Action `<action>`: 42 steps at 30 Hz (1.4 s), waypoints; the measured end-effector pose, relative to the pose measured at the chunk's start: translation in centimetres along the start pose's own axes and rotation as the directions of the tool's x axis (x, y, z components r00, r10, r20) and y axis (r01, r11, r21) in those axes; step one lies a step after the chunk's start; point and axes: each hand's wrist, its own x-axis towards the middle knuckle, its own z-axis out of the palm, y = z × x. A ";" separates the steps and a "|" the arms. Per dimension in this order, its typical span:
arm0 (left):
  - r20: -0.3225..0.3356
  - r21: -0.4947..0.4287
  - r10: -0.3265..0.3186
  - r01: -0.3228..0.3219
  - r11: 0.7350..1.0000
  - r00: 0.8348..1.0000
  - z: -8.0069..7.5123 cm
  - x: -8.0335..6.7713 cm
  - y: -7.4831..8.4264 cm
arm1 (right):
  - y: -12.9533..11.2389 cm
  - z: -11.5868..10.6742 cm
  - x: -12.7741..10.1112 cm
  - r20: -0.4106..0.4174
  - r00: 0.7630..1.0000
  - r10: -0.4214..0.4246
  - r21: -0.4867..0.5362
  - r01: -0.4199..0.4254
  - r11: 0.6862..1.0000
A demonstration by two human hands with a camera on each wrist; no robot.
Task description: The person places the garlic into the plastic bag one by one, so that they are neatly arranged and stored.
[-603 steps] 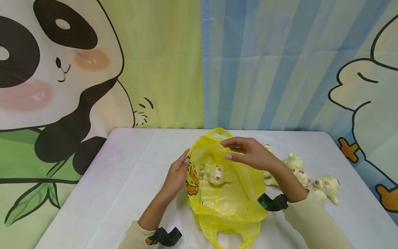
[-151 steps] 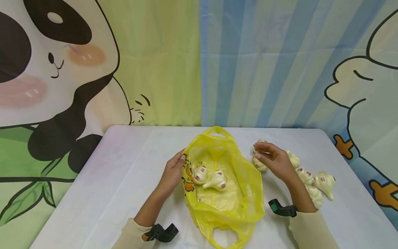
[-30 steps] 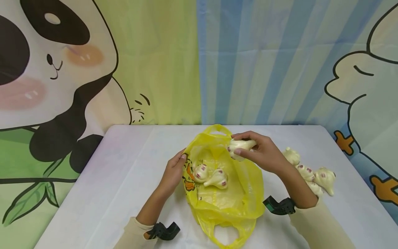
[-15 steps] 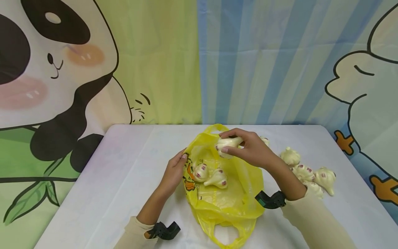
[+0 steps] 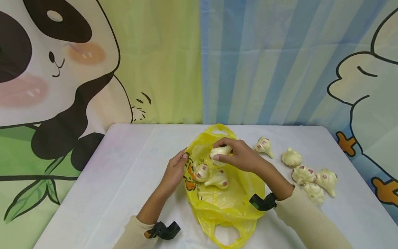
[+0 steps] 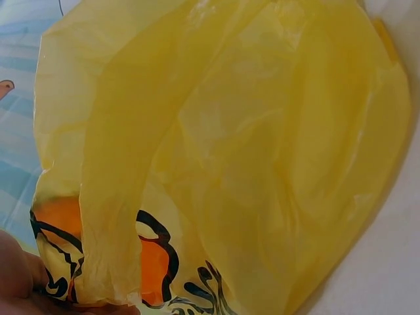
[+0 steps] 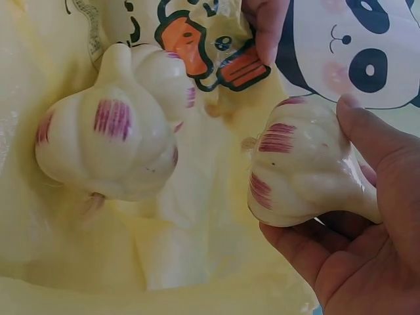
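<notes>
Right wrist view gives the closest look at the held garlic, its root end and purple streaks turned away from the palm and its stem lying back toward it. The right hand grips it, thumb on one side and fingers on the other. From where I stand, it is over the spread mouth of the yellow bag; whether it is below the rim I can't tell.

Two more sit inside the bag, side by side: a left bulb by the orange print, and a right bulb with its stem pointing left. The left hand pinches the bag's left edge, thumb on the inner side; the wrist camera there sees mostly yellow plastic.

To the right of the bag, a lone bulb lies on the white table. Farther right is a clump of four: a back bulb, a middle bulb, an outer bulb and a front bulb, this last just beside the beige right sleeve. Black devices sit at both wrists. Behind the table hangs a backdrop with a big panda on the left.
</notes>
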 end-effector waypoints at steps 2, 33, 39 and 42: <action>-0.001 0.006 -0.004 0.004 1.000 1.000 0.0 0.0 0.0 | 0.1 0.3 0.1 0.000 1.000 0.003 -0.003 -0.003 1.000; 0.012 -0.007 -0.013 0.014 1.000 1.000 0.1 -0.2 0.0 | 0.9 1.6 0.0 0.105 0.994 -0.018 -0.059 0.024 0.998; 0.012 0.001 0.001 -0.001 1.000 1.000 0.1 -0.2 0.0 | 0.9 1.6 -0.1 0.085 0.996 -0.023 -0.065 0.029 0.997; 0.014 -0.003 0.008 -0.008 1.000 1.000 0.1 -0.1 0.0 | 0.8 1.6 -0.1 0.087 0.996 -0.015 -0.058 0.020 0.998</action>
